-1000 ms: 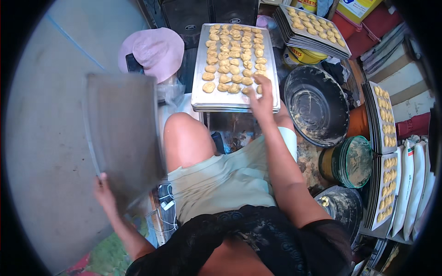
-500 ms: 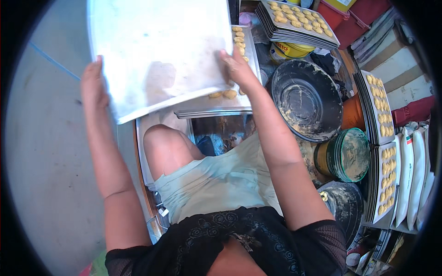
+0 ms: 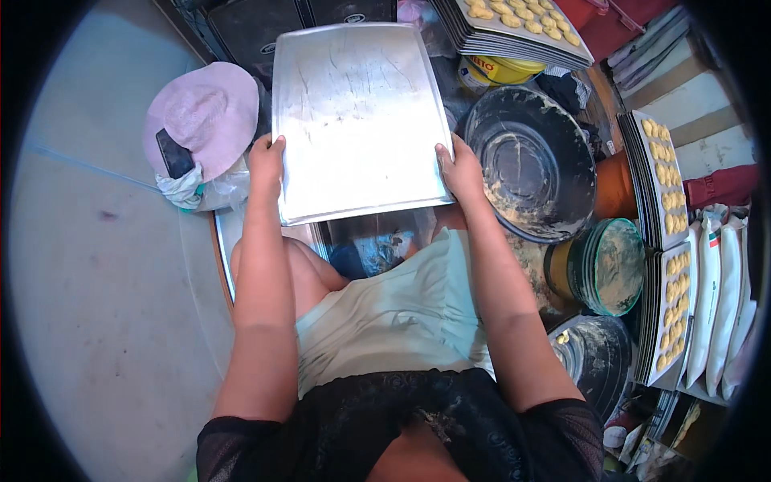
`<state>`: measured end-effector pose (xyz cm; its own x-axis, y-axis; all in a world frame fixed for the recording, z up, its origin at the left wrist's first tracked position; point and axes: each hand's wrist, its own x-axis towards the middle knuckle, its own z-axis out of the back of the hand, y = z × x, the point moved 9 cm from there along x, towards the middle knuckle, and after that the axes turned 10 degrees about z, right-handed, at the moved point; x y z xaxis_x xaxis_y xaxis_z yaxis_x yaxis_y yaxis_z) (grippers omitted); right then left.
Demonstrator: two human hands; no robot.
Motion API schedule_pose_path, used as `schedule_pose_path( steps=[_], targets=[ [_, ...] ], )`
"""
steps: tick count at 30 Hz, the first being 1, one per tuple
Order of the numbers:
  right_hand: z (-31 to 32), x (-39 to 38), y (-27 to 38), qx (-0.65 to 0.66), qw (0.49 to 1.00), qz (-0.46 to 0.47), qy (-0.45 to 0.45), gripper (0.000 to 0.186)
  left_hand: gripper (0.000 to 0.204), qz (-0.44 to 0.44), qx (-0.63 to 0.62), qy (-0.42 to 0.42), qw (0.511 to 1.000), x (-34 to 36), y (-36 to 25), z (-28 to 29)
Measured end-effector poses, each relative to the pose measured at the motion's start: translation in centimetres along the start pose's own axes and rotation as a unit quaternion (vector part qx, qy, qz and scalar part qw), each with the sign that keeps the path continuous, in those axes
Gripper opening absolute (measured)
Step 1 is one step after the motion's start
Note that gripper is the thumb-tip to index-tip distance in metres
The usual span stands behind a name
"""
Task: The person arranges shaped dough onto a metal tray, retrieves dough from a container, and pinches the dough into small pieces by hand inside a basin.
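Both my hands grip a bare, shiny metal baking tray [image 3: 361,120] in front of me, level above my lap. My left hand [image 3: 267,169] is closed on its left edge, thumb on top. My right hand [image 3: 462,173] pinches the right edge near the near corner, thumb over the rim. The tray's surface is scuffed and carries nothing. It hides whatever lies directly below, so I cannot tell whether it hangs free or rests on something.
Trays [image 3: 482,44] of yellow dough pieces are stacked atop a yellow bucket [image 3: 510,71]. A floury black basin [image 3: 526,161] stands right, beside a green-rimmed round container [image 3: 618,265] and more loaded trays [image 3: 634,185]. Left lies a pink hat [image 3: 205,112] with a phone [image 3: 173,153].
The tray has come right and down from the upper left, levelling out. It now covers the tray of dough pieces seen before. The pink hat has come into view.
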<state>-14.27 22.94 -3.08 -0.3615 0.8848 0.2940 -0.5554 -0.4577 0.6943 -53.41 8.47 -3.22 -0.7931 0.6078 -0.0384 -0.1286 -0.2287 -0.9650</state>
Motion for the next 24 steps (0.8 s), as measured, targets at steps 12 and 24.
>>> schedule_pose_path(
  steps=[12,24],
  targets=[
    [5.6,7.3,20.2,-0.082,0.934,0.286,-0.199,0.073,0.031,0.053,-0.033,0.035,0.997,0.7,0.7,0.3],
    [-11.9,11.1,13.0,-0.059,0.978,0.163,0.115,0.081,0.04,0.036,-0.059,0.121,0.99,1.3,0.0,-3.0]
  ],
)
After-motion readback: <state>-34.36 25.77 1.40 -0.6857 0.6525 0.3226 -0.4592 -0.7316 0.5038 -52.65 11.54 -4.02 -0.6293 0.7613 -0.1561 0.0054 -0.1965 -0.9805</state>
